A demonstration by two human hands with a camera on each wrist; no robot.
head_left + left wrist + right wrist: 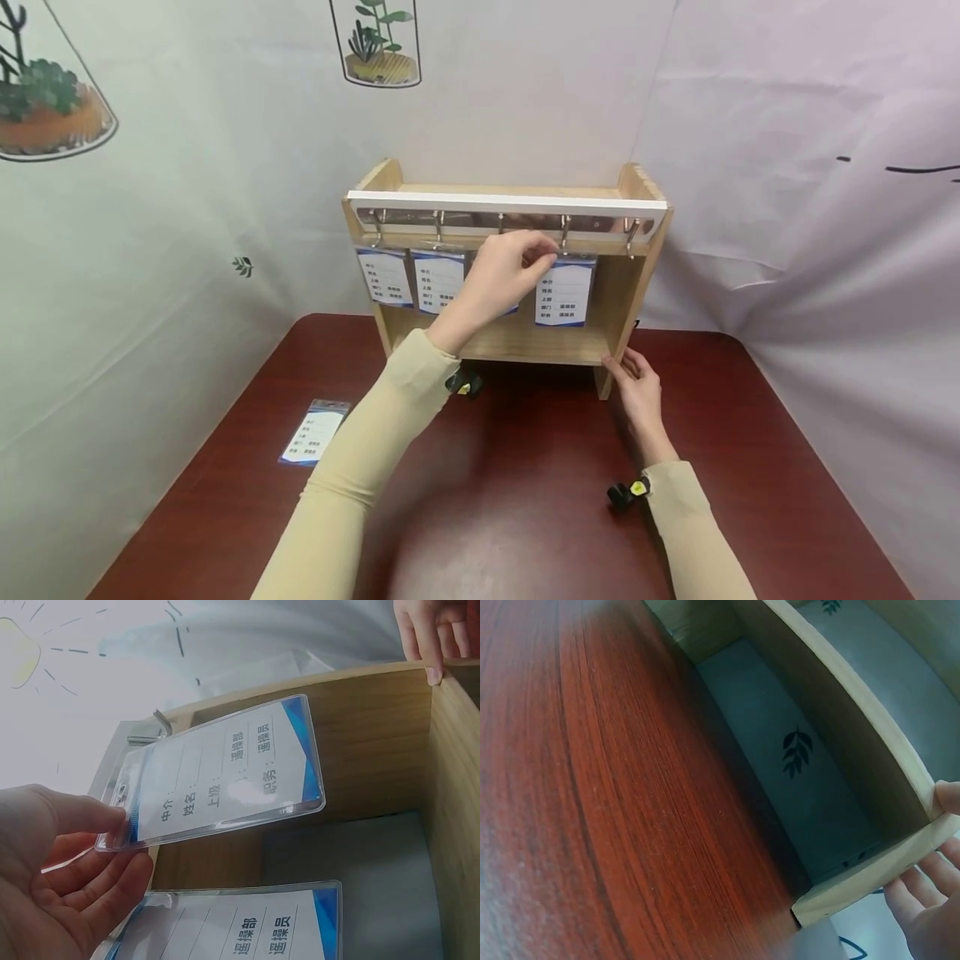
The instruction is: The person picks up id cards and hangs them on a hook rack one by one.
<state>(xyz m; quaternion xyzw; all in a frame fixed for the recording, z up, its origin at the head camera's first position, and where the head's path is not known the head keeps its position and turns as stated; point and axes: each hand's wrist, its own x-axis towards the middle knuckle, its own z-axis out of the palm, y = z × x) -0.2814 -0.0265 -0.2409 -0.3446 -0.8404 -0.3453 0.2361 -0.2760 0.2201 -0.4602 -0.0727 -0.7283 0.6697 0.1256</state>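
Note:
My left hand (504, 271) pinches the top edge of a clear-sleeved name badge (564, 293) between thumb and fingers, just under the fourth hook (566, 229) of the wooden rack (525, 346). In the left wrist view this badge (225, 769) tilts in front of the rack's open inside, with a metal hook (154, 733) at its upper edge. My right hand (639, 400) grips the lower right corner of the rack, its thumb on the shelf edge and its fingers round the outer side panel (877, 883).
Two badges hang at the rack's left, one badge (386, 279) beside another badge (440, 283); a third is mostly behind my left forearm. The rightmost hook (632, 237) is bare. A loose badge (313, 433) lies on the red-brown table (510, 517) at left.

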